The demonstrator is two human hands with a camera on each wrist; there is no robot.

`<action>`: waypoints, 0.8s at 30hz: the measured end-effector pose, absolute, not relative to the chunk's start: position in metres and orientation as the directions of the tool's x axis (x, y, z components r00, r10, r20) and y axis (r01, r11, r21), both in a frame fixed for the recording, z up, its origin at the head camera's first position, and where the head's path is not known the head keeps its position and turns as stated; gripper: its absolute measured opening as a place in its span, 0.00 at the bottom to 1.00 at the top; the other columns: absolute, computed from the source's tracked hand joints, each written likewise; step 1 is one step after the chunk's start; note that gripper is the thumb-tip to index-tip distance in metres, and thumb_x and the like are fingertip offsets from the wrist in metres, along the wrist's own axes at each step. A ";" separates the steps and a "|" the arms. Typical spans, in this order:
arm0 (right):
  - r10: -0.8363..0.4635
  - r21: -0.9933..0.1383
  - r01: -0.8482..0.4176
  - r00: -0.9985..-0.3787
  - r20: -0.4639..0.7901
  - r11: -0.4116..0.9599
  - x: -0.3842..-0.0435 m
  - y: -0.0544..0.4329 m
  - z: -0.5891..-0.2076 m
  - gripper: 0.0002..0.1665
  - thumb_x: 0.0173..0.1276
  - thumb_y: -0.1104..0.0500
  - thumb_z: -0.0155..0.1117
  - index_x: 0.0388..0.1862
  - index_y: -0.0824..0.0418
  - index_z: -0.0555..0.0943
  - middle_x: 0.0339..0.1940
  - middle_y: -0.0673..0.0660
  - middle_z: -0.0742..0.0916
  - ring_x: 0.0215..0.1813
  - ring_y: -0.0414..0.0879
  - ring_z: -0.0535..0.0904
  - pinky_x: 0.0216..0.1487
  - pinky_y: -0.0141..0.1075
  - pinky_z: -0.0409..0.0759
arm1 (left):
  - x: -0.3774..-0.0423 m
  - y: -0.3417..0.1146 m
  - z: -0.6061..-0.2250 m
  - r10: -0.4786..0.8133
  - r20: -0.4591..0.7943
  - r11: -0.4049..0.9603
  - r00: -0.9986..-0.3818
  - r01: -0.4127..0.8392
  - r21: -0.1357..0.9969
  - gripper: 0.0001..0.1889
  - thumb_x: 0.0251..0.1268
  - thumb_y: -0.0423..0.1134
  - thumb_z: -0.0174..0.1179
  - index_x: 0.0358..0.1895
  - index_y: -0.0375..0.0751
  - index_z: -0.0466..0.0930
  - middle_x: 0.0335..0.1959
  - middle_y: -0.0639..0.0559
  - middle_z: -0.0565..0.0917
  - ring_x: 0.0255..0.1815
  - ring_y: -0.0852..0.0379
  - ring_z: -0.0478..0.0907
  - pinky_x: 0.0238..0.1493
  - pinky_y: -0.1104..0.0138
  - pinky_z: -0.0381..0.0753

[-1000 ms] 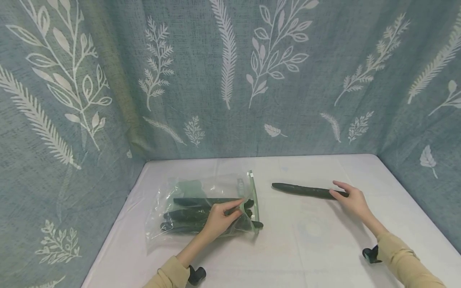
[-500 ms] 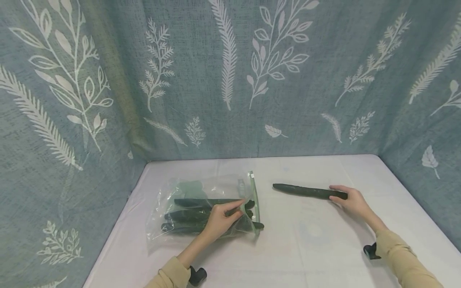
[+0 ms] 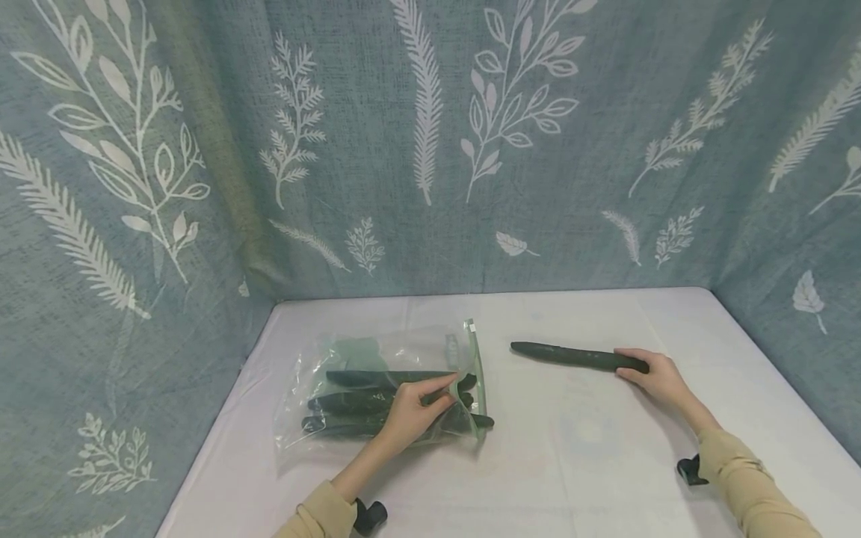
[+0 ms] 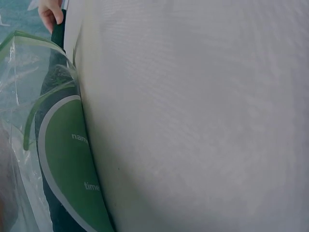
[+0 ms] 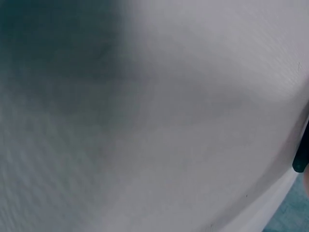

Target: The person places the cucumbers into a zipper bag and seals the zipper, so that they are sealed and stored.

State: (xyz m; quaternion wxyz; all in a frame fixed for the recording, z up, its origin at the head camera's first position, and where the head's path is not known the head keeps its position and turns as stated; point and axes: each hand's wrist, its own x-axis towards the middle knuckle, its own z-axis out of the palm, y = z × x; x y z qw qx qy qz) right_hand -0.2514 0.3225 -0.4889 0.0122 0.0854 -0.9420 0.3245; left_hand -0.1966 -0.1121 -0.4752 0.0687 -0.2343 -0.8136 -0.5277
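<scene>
In the head view a clear zip bag [image 3: 296, 433] with a green-edged mouth lies left of centre, its mouth facing right. Three dark green cucumbers [image 3: 350, 403] lie inside, the nearest with its tip poking past the mouth. My left hand [image 3: 406, 418] pinches the bag's near lip between thumb and fingers, keeping it raised. At the right, my right hand [image 3: 655, 375] grips the right end of another long cucumber [image 3: 565, 356], which points left toward the bag. The right wrist view catches only that cucumber's end [image 5: 302, 152] at its edge.
A white cloth covers the table [image 3: 538, 478]. A blue-green curtain [image 3: 377, 149] with white leaf prints hangs behind and on both sides. Small black devices [image 3: 370, 515] sit at both wrists. The left wrist view shows the bag's green label [image 4: 72, 159].
My right hand's fingers have closed round the cucumber's right end, where they were more spread before. The left hand and the bag look the same.
</scene>
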 end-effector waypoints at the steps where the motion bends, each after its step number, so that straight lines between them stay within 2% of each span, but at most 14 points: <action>1: -0.150 -0.611 -0.166 -0.986 0.079 0.774 -0.251 0.322 -0.489 0.28 0.66 0.54 0.63 0.60 0.69 0.74 0.61 0.74 0.76 0.64 0.71 0.67 0.62 0.61 0.65 | -0.197 -0.112 -0.475 0.308 0.362 0.331 -0.880 0.456 0.826 0.18 0.58 0.31 0.63 0.54 0.41 0.81 0.49 0.41 0.84 0.07 0.80 0.46 0.11 0.79 0.56; 7: -0.138 -0.606 -0.154 -0.988 0.074 0.781 -0.251 0.321 -0.489 0.28 0.66 0.55 0.63 0.60 0.69 0.74 0.61 0.74 0.76 0.64 0.72 0.67 0.62 0.61 0.64 | -0.194 -0.110 -0.472 0.286 0.360 0.345 -0.888 0.446 0.826 0.18 0.57 0.29 0.63 0.53 0.38 0.81 0.49 0.40 0.84 0.07 0.80 0.44 0.12 0.80 0.54; 14: -0.135 -0.602 -0.157 -0.987 0.082 0.783 -0.250 0.320 -0.489 0.26 0.65 0.58 0.64 0.59 0.69 0.75 0.60 0.74 0.76 0.63 0.72 0.67 0.62 0.61 0.65 | -0.181 -0.106 -0.446 0.291 0.350 0.336 -0.890 0.437 0.834 0.17 0.57 0.25 0.62 0.52 0.32 0.80 0.48 0.35 0.83 0.06 0.68 0.45 0.12 0.79 0.55; 24: -0.120 -0.594 -0.154 -0.988 0.096 0.790 -0.249 0.318 -0.491 0.26 0.65 0.59 0.64 0.58 0.70 0.75 0.60 0.75 0.76 0.63 0.72 0.67 0.62 0.61 0.64 | -0.197 -0.111 -0.475 0.296 0.355 0.325 -0.887 0.443 0.836 0.18 0.58 0.32 0.64 0.53 0.42 0.82 0.49 0.42 0.84 0.06 0.80 0.46 0.11 0.79 0.56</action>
